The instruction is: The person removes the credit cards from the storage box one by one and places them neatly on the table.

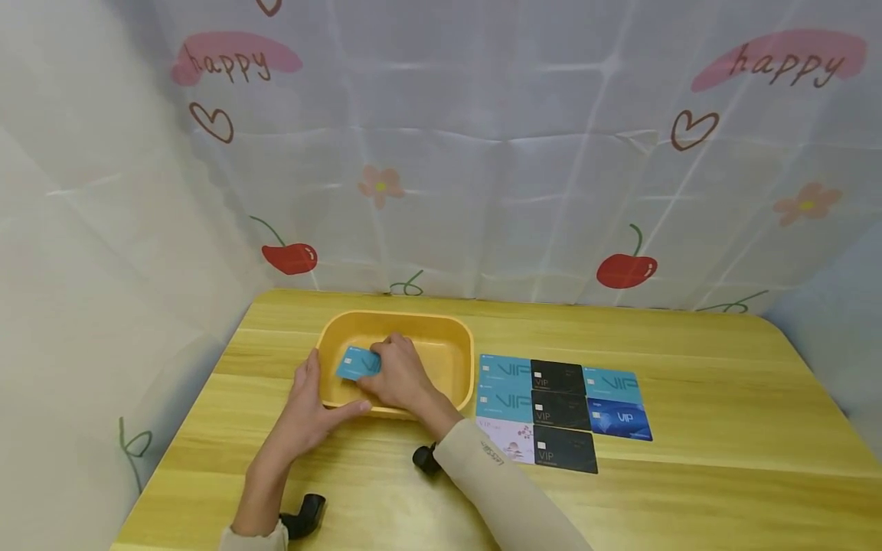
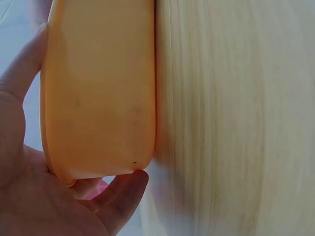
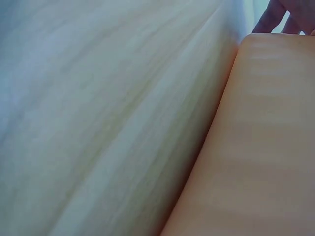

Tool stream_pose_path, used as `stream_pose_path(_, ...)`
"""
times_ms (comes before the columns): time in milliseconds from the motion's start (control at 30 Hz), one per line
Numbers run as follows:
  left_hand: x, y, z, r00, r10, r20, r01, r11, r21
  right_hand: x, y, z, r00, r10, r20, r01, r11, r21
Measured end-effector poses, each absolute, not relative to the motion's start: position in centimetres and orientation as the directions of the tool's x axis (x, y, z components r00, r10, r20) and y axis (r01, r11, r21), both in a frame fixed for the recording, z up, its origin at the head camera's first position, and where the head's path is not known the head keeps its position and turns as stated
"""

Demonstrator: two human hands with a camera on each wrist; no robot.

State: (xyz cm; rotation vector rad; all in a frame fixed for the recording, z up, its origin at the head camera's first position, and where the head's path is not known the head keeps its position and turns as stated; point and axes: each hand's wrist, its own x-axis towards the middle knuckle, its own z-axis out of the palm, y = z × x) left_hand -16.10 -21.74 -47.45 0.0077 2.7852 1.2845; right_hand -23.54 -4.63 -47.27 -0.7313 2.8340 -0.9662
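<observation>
In the head view, a yellow plastic basin (image 1: 455,344) stands on the wooden table, left of the middle. My left hand (image 1: 306,417) holds its front left corner, thumb along the front side and fingers round the left end. The left wrist view has this hand (image 2: 44,182) close against the basin wall (image 2: 101,88). Inside the basin, my right hand (image 1: 403,371) pinches a light blue VIP card (image 1: 354,363) by its right side. The right wrist view meets only the basin's outer wall (image 3: 261,123) and some fingers (image 3: 270,17) at the top; the card is hidden there.
Right of the basin, several cards lie edge to edge: light blue cards (image 1: 505,402), black cards (image 1: 565,448), a pale flowered card (image 1: 506,440) and a dark blue card (image 1: 620,419). A printed curtain (image 1: 510,191) hangs behind the table. Black wrist devices (image 1: 303,516) sit near both sleeves.
</observation>
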Motion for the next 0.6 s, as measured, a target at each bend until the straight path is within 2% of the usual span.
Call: stream_pose_path(600,-16.2,-21.8,-47.6,-0.996,0.030,-0.079,-0.043,0.624,0.780,-21.4,-1.6,-45.8,-0.884,-0.443,0.150,-0.429,0.639,-0.638)
